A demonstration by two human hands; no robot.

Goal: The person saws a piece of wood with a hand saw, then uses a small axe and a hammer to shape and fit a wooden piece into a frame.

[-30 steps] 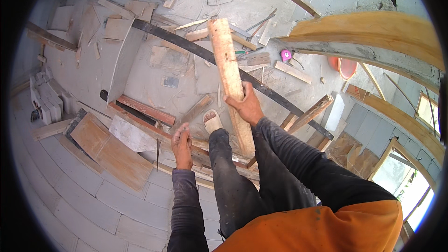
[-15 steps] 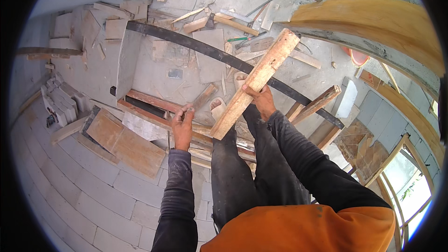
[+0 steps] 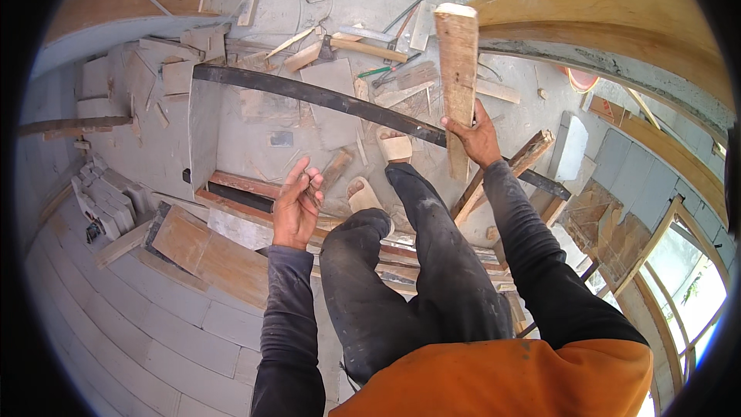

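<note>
Head view, looking down at a floor littered with offcuts. At the left, a stack of grey blocks (image 3: 104,205) is lying against the curved wall, and flat brown boards (image 3: 204,251) are resting on the pale floor (image 3: 139,324) near the person's left side. The left hand (image 3: 297,205) is hanging free above the boards, palm turned up, fingers loosely curled together and gripping nothing that can be made out. Past it, a long dark curved strip (image 3: 309,95) is crossing the floor from left to right, with the person's two sandalled feet (image 3: 378,174) standing just beside it. Farther off, short wood scraps (image 3: 347,46) are lying scattered.

At the right, the right hand (image 3: 477,139) is clamping the lower part of a thick wooden plank (image 3: 457,69), which is standing nearly upright in the air with its sawn top end pointing to the far side. The plank is appearing stiff and rough-sawn, so slipping is unlikely but splinters are probable. Judged by its thickness, it is moderately heavy for one hand, and held low it is likely top-heavy. A grip nearer its middle, or a second hand below, would be steadying it better. A curved wooden beam (image 3: 617,23) is arching along the far right.
</note>
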